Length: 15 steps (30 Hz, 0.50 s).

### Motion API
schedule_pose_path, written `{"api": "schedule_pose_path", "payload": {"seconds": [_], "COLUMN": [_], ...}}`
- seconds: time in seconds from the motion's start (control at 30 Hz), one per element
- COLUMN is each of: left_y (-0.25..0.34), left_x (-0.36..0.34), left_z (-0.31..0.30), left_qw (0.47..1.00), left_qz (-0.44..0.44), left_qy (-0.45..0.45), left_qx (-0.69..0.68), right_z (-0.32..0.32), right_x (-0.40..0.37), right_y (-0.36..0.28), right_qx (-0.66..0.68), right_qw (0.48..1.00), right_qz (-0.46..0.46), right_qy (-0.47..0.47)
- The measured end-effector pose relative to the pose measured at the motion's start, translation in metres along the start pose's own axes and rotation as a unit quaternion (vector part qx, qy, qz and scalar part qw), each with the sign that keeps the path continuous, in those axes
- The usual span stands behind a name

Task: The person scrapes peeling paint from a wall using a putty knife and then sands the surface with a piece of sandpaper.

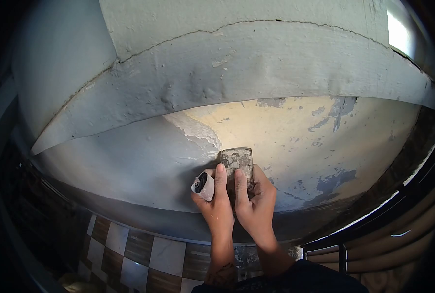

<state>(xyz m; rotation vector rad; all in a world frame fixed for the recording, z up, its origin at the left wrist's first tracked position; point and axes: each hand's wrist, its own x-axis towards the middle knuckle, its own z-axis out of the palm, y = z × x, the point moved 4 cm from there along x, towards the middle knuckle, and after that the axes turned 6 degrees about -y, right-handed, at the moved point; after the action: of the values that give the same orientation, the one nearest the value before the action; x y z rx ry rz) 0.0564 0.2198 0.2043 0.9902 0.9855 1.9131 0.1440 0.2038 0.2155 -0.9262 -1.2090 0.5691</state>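
A worn, mottled grey-brown block (237, 157) lies against the wall (286, 132), where yellowish paint meets grey paint. My left hand (218, 200) has its fingers on the block's left side, its thumb or a finger flat on the face. A short whitish roll with a dark hollow end (206, 187) sits at the outer side of this hand. My right hand (255, 202) grips the block's right side, with one digit on its face. The underside of the block is hidden.
A grey ledge with a long crack (217, 63) curves above the wall. Checkered tiles (139, 254) show below left. At the lower right are a dark metal frame (343, 259) and brown cushion-like rolls (393, 249). Bright light enters at the upper right.
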Motion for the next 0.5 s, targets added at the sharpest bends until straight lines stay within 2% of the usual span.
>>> {"api": "schedule_pose_path", "payload": {"seconds": [0.17, 0.27, 0.33, 0.43, 0.5], "left_y": [0.009, 0.014, 0.027, 0.034, 0.037], "left_x": [0.001, 0.005, 0.015, 0.022, 0.017], "left_z": [0.007, 0.01, 0.016, 0.017, 0.017], "left_qw": [0.999, 1.0, 0.997, 0.995, 0.995], "left_qz": [-0.019, 0.008, 0.061, 0.076, 0.085], "left_qy": [-0.025, -0.008, -0.042, -0.059, -0.05], "left_qx": [-0.044, -0.024, -0.013, -0.009, -0.008], "right_z": [0.0, 0.004, 0.008, 0.012, 0.01], "right_x": [0.003, 0.009, 0.017, 0.025, 0.021], "right_y": [-0.009, -0.011, -0.015, -0.021, -0.023], "right_qx": [0.035, 0.042, 0.049, 0.062, 0.057], "right_qw": [0.999, 0.999, 0.999, 0.997, 0.997], "right_qz": [0.007, 0.007, 0.006, -0.045, -0.047], "right_qy": [-0.001, 0.004, 0.005, 0.018, 0.02]}}
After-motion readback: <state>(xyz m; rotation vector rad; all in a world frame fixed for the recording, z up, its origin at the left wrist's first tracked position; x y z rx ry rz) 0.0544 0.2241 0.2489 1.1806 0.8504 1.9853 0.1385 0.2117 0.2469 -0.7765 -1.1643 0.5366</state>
